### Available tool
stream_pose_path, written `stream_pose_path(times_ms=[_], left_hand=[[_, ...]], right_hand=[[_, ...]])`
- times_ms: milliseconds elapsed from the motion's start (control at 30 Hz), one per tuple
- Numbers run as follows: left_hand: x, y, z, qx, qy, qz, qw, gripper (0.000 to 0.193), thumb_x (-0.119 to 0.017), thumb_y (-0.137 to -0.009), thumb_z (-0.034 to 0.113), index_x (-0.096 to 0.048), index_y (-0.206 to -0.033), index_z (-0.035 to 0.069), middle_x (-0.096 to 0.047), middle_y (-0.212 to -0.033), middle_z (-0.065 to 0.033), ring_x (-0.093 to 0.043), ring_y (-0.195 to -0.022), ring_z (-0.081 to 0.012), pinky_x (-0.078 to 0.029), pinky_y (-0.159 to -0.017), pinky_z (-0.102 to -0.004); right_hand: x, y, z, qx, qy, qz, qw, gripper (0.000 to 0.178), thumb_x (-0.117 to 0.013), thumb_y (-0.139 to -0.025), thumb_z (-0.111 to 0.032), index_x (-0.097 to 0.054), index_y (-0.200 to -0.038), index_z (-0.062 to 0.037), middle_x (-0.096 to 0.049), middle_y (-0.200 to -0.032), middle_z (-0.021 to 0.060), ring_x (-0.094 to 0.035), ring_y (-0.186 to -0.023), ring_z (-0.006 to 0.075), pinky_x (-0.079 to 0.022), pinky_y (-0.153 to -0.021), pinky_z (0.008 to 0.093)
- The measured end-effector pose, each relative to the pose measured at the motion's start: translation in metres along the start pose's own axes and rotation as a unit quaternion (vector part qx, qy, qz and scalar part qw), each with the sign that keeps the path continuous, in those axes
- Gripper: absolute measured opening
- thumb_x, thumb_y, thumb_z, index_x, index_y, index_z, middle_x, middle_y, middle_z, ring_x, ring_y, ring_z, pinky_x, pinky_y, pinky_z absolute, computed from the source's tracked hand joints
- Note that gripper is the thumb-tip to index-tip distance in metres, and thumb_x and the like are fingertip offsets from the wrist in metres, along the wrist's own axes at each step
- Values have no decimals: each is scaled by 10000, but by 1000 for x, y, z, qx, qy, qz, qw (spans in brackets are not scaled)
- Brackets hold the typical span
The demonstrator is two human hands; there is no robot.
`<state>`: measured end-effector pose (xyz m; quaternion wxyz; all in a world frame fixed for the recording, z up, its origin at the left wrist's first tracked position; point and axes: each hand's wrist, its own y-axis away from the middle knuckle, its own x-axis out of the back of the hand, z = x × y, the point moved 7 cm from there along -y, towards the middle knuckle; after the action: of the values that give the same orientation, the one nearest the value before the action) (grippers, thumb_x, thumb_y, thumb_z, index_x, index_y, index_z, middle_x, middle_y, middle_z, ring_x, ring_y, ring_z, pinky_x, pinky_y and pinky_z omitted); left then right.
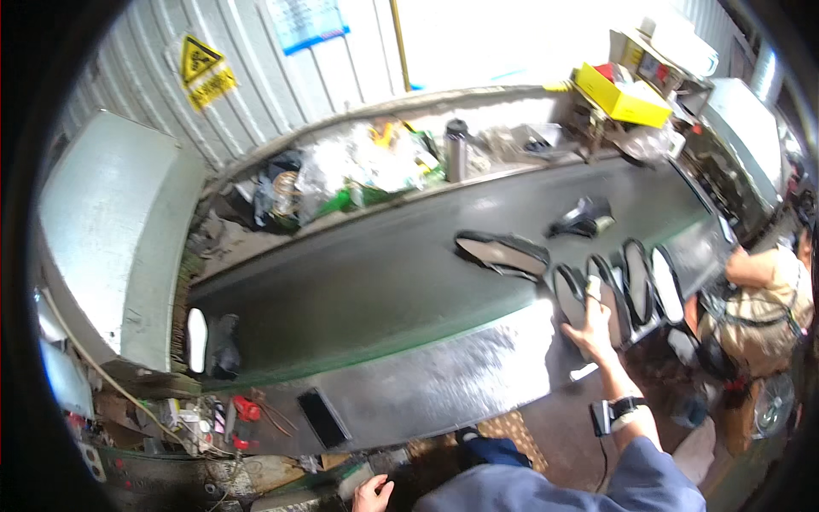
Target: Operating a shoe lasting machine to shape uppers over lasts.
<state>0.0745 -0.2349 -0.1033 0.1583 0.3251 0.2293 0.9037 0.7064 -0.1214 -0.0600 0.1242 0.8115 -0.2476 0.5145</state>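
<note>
A row of black shoes with pale insoles stands at the right end of the conveyor. My right hand (592,331) reaches in at the row's left end, its thumb and finger around the heel of the leftmost black shoe (570,292). A white wrap shows on one finger, which lies alongside the neighbouring shoe (607,290). Another black shoe (503,253) lies crosswise on the belt to the left. Farther back is a dark shoe (583,218) turned another way. My left hand (373,495) hangs low at the bottom edge, holding nothing visible, fingers loosely apart.
The dark conveyor belt (358,282) runs toward a metal housing (111,230) at left, near a white-soled shoe (197,340). A phone (323,418) and red tool (245,420) lie on the near ledge. Behind stand a bottle (456,149) and yellow box (621,98). Another person (768,299) is at right.
</note>
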Motion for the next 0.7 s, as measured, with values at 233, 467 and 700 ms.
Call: stream_pose_path(times_ms=[233,467,700], left_hand=[[32,-10,-10,-17,99,146,984,317,-693,-945,165,-670,-1177,-50,-718,-1133,-143,-669,-1052,-213,-511,-961,-337],[16,-26,3,-28,74,103,991,331,-698,-945,204,-678,-1172,-35,-727,-1108,-139,-682,-1014,-209,-527,-924,-336],[78,-61,165,-112,-84,111,984,299,-693,-935,232,-705,-1130,6,-712,-1109,-170,-679,-1052,-323,-531,-924,-383]], right_hand=[[-14,-22,25,-89,3,-62,994,1161,-859,-639,-158,-188,-1584,-85,-501,-1328,290,-543,-1164,437,-468,-1018,502],[-25,-23,-133,75,-38,-236,968,990,-795,-720,-202,-276,-1558,-110,-539,-1310,264,-568,-1192,407,-481,-981,468],[-118,-100,-236,291,32,-86,952,952,-666,-707,-7,-272,-1559,-163,-507,-1396,114,-489,-1227,341,-386,-1018,578]])
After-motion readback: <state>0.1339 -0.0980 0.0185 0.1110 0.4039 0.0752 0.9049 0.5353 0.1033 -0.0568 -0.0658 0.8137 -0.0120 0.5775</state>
